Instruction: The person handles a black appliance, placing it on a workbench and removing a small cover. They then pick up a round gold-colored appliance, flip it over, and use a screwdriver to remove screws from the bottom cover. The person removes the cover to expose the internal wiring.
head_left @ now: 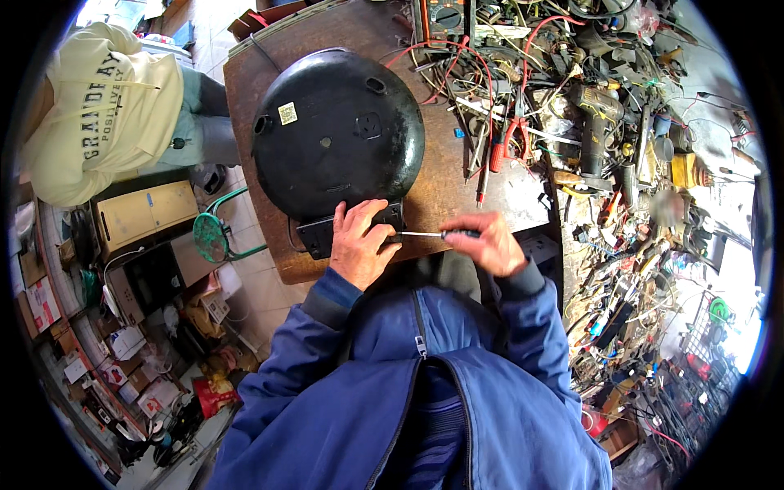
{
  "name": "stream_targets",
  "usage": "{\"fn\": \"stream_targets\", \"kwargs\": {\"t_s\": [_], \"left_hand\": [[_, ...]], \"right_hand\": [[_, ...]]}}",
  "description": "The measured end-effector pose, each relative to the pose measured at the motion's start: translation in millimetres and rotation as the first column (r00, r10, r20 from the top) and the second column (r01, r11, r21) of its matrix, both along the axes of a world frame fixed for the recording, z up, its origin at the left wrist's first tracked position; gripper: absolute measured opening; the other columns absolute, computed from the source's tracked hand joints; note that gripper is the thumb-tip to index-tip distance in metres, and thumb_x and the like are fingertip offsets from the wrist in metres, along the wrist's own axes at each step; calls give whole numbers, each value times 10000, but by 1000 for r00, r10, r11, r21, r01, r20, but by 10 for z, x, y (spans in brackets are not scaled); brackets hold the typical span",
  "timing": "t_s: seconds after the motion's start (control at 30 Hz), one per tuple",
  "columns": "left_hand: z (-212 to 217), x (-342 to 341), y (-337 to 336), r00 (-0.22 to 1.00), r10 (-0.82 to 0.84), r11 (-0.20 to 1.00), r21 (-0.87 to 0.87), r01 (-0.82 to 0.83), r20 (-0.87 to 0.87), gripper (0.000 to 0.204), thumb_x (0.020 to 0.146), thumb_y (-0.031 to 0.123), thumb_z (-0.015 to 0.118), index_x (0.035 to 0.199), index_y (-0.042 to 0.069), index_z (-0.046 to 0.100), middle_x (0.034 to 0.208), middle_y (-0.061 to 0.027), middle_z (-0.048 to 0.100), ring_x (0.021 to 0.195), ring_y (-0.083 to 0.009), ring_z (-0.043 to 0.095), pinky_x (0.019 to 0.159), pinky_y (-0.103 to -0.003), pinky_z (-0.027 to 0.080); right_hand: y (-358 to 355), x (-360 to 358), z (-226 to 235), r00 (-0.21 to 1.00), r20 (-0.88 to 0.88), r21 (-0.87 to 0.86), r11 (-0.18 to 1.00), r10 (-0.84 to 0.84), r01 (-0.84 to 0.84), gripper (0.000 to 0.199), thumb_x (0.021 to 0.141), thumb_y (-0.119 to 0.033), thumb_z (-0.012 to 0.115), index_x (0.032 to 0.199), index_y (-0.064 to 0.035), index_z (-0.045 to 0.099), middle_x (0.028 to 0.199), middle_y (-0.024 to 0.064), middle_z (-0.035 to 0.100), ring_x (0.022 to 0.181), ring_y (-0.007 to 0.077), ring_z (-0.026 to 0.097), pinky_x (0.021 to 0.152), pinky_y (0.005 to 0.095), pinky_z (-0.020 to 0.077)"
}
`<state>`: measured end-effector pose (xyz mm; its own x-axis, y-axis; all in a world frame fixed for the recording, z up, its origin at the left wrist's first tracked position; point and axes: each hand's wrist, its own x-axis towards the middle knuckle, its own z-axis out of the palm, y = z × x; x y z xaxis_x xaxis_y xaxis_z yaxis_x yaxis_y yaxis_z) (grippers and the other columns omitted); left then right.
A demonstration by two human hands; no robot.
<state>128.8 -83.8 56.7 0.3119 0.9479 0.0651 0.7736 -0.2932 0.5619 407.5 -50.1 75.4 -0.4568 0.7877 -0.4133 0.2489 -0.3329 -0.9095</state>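
Observation:
A round black appliance [336,131] lies upside down on a brown wooden workbench [445,192]. A black handle block [314,236] juts from its near edge. My left hand [358,243] presses down on that block. A thin screwdriver [425,233] is in my right hand [488,241], held level, its metal tip pointing left into the block beside my left fingers.
Tangled red wires, red-handled pliers [512,135], a multimeter [443,16] and several tools crowd the bench's far and right side. At upper left a person in a cream top [106,110] bends over. Cardboard boxes [145,214] and a green stool [214,234] stand on the floor to the left.

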Motion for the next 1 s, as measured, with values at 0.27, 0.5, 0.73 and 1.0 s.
{"fn": "stream_targets", "kwargs": {"t_s": [0.27,0.5,0.73,1.0], "left_hand": [[7,34,15,1000,-1,1000,-10,1,23,358,657,106,908,946,127,696,1380,-84,612,1320,-326,556,1139,-622,347],[19,13,-1,1000,-9,1000,-11,9,8,347,667,106,907,946,136,703,1391,-74,601,1322,-320,549,1147,-622,343],[23,8,2,1000,5,1000,-9,-5,8,343,665,112,910,943,137,710,1389,-70,604,1328,-309,546,1162,-621,339],[13,7,2,1000,8,1000,-19,-8,10,316,679,121,904,927,136,709,1386,-85,625,1327,-331,553,1164,-610,337]], "right_hand": [[-774,-420,220,933,298,475,879,-201,37,299,891,-88,741,1183,-22,727,861,173,704,740,389,704,668,442,578],[-920,-622,253,848,529,425,871,-18,-247,547,895,-142,684,1434,-107,595,925,156,611,670,382,652,600,509,537],[-942,-753,179,788,612,481,823,-70,-301,523,915,-151,687,1434,-127,624,824,130,570,570,338,624,525,477,513],[-950,-766,164,775,627,460,839,-74,-292,539,903,-141,689,1436,-106,623,828,129,572,583,337,628,536,474,517]]}}
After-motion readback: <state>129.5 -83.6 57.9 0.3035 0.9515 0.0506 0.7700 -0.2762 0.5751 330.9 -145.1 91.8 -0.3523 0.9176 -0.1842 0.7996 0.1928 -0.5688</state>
